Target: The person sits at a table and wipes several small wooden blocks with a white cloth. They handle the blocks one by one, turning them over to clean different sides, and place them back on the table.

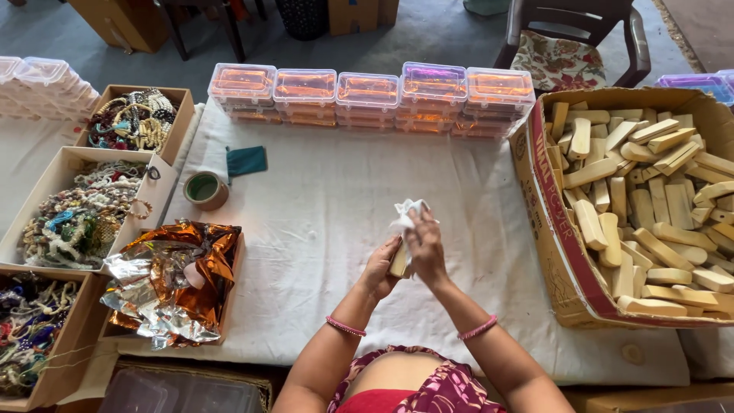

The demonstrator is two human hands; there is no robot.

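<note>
White-clothed table [321,206] fills the view. Big cardboard box [547,229] sits at the table's right edge, heaped with pale wooden blocks [650,199]. Row of clear plastic cases [367,95], stacked along the far edge. Left edge: three open cardboard boxes of beaded jewellery [80,210], one behind the other from near corner to far corner. Crumpled copper-and-silver foil [172,279] lies in a shallow box near the near-left corner. Small teal cloth pouch [246,160] and a tape roll [205,190] just beside each other, left of centre toward the far edge.

Both forearms come up from the near edge, converging over the table's middle, wrists bent inward, a pink bangle on each. Left hand [380,268] is cupped palm-up, fingers curled snug around a wooden block [398,260], held upright, lower part hidden in the palm. Right hand [425,248] sits above and against it, fingers pinched narrow on a crumpled white cloth [407,212], pressing it onto the block's top. Cloth bunches up past the fingertips. Block and cloth are lifted off the table, about centre, slightly toward the near edge. Hands touch each other.
</note>
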